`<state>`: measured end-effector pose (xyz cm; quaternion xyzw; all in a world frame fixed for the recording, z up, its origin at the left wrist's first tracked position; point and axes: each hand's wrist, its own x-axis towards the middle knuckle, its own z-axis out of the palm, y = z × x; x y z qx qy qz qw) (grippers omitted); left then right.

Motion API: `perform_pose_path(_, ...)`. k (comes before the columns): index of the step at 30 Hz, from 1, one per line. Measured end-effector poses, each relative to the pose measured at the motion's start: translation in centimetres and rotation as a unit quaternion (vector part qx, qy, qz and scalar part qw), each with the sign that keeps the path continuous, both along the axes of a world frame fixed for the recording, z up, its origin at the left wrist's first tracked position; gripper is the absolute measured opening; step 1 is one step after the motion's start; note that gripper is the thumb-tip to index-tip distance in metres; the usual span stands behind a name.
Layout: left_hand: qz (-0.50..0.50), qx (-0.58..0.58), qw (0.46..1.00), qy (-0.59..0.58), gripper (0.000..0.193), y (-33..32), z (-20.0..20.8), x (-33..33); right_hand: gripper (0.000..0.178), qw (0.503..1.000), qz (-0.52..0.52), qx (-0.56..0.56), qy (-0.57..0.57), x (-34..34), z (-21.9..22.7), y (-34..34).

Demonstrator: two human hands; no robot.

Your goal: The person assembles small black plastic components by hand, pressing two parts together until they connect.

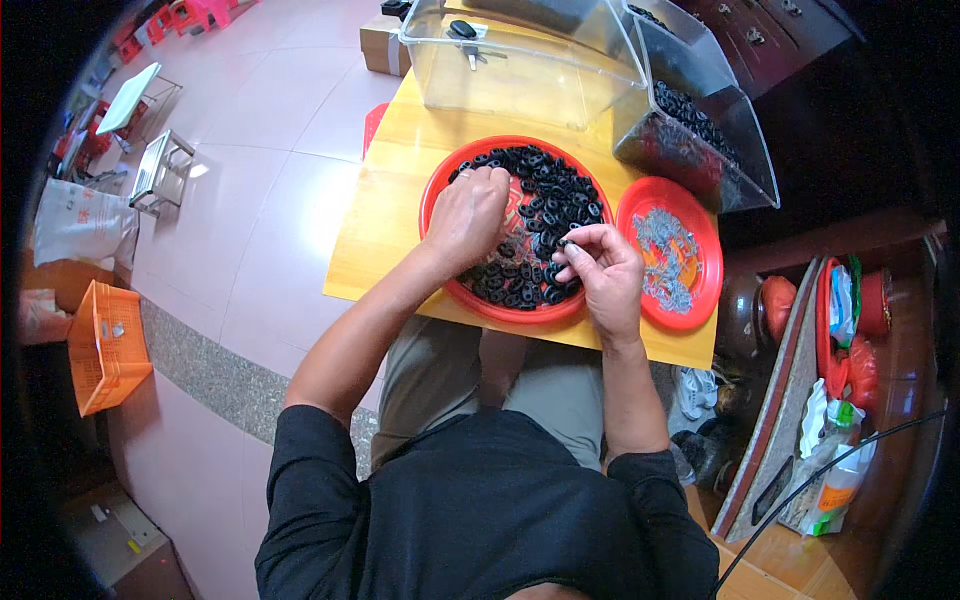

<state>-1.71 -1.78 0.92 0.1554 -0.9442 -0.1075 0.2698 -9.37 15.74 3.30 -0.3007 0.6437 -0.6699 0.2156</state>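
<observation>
A round red tray (432, 190) on the yellow table holds a spread of small black oval parts with holes (545, 195). My left hand (468, 215) is over the tray's left side, its fingers curled down toward the parts; the fingertips are hidden behind the knuckles. Over the tray's right edge, my right hand (608, 272) has thumb and forefinger pinched on a small black part (565, 245). Just right of that hand lies a smaller red plate (707, 285) bearing a heap of small grey, partly see-through pieces (666, 250).
Two clear plastic bins stand at the table's far side; the left bin (520, 85) has a key (472, 50) by its rim, and the right bin (715, 165) holds more black parts. A shelf (775, 400) with bags is at right. An orange crate (108, 345) and metal stool (162, 170) stand left.
</observation>
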Motion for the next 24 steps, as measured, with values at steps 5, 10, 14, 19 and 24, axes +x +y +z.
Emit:
perform_pose_path(5, -0.114, 0.481, 0.867, 0.057, 0.011, 1.9, 0.5, 2.2, 0.012, 0.998, 0.052, 0.025, 0.003, 0.3, 0.1, 0.2)
perform_pose_path(10, -0.191, 0.667, 0.713, 0.099, 0.009, 3.5, -0.3, 3.8, 0.014, 0.998, 0.060, 0.003, 0.019, 1.4, 0.3, 0.0)
perform_pose_path(14, -0.204, 0.733, 0.637, 0.121, 0.010, 4.6, -0.3, 4.2, 0.015, 0.999, 0.042, 0.000, -0.010, 2.4, 0.3, 0.0)
perform_pose_path(19, -0.215, 0.743, 0.621, 0.125, 0.010, 5.2, 0.1, 4.5, 0.013, 1.000, 0.029, -0.005, 0.001, 3.2, 0.8, 0.1)
perform_pose_path(24, -0.202, 0.728, 0.643, 0.124, 0.011, 5.5, 0.4, 4.8, 0.006, 0.998, 0.018, -0.017, 0.065, 3.6, 0.9, 0.1)
